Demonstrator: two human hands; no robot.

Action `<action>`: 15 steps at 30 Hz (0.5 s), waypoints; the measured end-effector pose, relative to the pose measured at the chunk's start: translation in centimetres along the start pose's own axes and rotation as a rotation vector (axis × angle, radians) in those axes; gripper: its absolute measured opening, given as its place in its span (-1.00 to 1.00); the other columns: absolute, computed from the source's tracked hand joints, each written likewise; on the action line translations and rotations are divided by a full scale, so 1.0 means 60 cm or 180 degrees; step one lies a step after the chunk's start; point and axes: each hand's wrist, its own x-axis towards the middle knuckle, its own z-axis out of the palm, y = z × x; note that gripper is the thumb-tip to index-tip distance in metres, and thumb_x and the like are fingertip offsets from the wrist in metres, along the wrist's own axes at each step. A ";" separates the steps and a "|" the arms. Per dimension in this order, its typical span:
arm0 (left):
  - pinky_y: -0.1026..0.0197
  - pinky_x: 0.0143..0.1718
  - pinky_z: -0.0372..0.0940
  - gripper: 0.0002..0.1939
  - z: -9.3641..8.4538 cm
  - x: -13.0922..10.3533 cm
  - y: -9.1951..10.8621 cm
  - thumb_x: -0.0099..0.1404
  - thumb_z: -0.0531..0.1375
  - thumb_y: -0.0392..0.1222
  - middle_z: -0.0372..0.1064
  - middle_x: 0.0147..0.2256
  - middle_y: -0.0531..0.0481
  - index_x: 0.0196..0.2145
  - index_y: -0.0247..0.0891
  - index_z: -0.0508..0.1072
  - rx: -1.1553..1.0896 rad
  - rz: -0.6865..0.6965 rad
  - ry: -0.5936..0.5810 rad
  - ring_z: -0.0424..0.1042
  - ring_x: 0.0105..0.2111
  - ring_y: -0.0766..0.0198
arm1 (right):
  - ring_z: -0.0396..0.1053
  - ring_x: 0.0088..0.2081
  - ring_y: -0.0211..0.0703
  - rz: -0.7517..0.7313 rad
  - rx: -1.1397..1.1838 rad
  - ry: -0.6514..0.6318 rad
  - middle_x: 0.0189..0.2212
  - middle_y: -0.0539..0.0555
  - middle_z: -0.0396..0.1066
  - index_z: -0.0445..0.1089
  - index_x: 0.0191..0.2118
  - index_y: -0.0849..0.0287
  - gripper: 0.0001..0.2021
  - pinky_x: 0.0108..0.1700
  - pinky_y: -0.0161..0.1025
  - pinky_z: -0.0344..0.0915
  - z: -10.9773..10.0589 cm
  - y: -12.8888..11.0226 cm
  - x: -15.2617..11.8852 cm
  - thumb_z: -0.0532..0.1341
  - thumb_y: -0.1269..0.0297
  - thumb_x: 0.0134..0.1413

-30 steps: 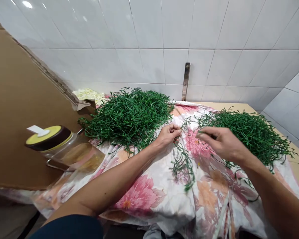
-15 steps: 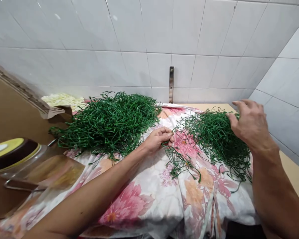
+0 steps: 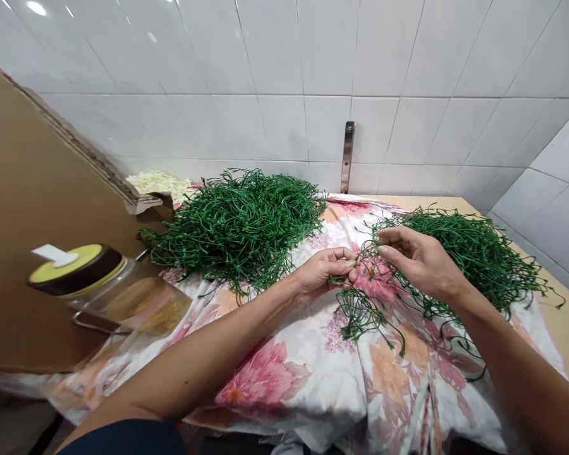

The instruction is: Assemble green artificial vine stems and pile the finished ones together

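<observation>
My left hand is closed in a pinch on thin green stems, held above the middle of the flowered cloth. A small loose bunch of green stems lies just below its fingers. Close by on the right is my right hand, its thumb and fingers curved and a little apart, the fingertips near the stems at my left hand. A large tangled heap of the green stems is on the left of the cloth. Another heap spreads on the right, partly behind my right hand and wrist.
A clear jar with a yellow and brown lid stands at left, beside a tall cardboard box. Small pale pieces are piled behind the box. A tiled wall with a metal bracket rises at the back.
My right hand has come left and down from above the right heap to beside my left hand. My left hand still pinches stems. The view has shifted, showing more of the box and jar.
</observation>
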 end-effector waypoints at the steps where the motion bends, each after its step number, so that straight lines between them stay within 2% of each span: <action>1: 0.31 -0.45 0.18 -0.69 0.000 0.000 -0.001 0.11 0.44 -0.12 0.41 -0.48 -0.02 -0.29 -0.33 0.46 0.0028 0.0017 -0.0014 0.34 -0.53 0.38 | 0.49 -0.20 -0.07 0.0037 0.0018 -0.0024 -0.18 0.15 0.57 0.51 -0.06 0.18 -0.67 -0.11 -0.11 0.42 -0.001 0.001 0.002 0.29 0.05 0.22; 3: 0.29 -0.44 0.18 -0.66 0.001 0.000 -0.003 0.12 0.44 -0.10 0.41 -0.48 -0.01 -0.27 -0.32 0.45 0.0125 0.0062 -0.0001 0.34 -0.52 0.37 | 0.46 -0.29 -0.13 0.0120 0.0091 -0.0075 -0.28 0.12 0.57 0.55 -0.19 0.19 -0.72 -0.20 -0.17 0.38 -0.001 0.001 0.005 0.30 0.06 0.20; 5: 0.28 -0.41 0.20 -0.62 0.003 0.000 -0.004 0.12 0.44 -0.07 0.42 -0.47 -0.01 -0.24 -0.32 0.43 0.0345 0.0146 0.0096 0.36 -0.50 0.35 | 0.42 -0.35 -0.17 0.0202 0.0213 -0.0072 -0.35 0.09 0.55 0.55 -0.25 0.20 -0.73 -0.27 -0.21 0.34 0.001 0.000 0.006 0.30 0.06 0.18; 8: 0.27 -0.38 0.23 -0.61 0.005 0.002 -0.004 0.16 0.42 -0.01 0.40 -0.46 0.02 -0.22 -0.29 0.40 0.0880 0.0396 0.0340 0.39 -0.47 0.33 | 0.38 -0.38 -0.20 0.0291 0.0315 -0.0118 -0.38 0.07 0.53 0.56 -0.27 0.20 -0.73 -0.32 -0.24 0.30 0.007 -0.004 0.007 0.30 0.06 0.18; 12: 0.28 -0.38 0.22 -0.65 0.001 0.004 0.004 0.20 0.38 0.01 0.40 -0.37 -0.01 -0.26 -0.31 0.45 0.1732 0.0959 0.0664 0.36 -0.42 0.35 | 0.40 -0.35 -0.19 0.0344 0.0364 -0.0289 -0.34 0.09 0.55 0.57 -0.29 0.19 -0.73 -0.28 -0.22 0.32 0.016 -0.010 0.005 0.30 0.06 0.16; 15: 0.28 -0.38 0.19 -0.68 -0.001 0.004 0.008 0.19 0.38 -0.01 0.41 -0.38 -0.03 -0.31 -0.35 0.50 0.2072 0.1041 0.0650 0.32 -0.43 0.37 | 0.35 -0.42 -0.23 0.0472 0.0499 -0.0367 -0.35 0.10 0.54 0.57 -0.27 0.20 -0.69 -0.38 -0.25 0.28 0.022 -0.012 0.004 0.31 0.02 0.14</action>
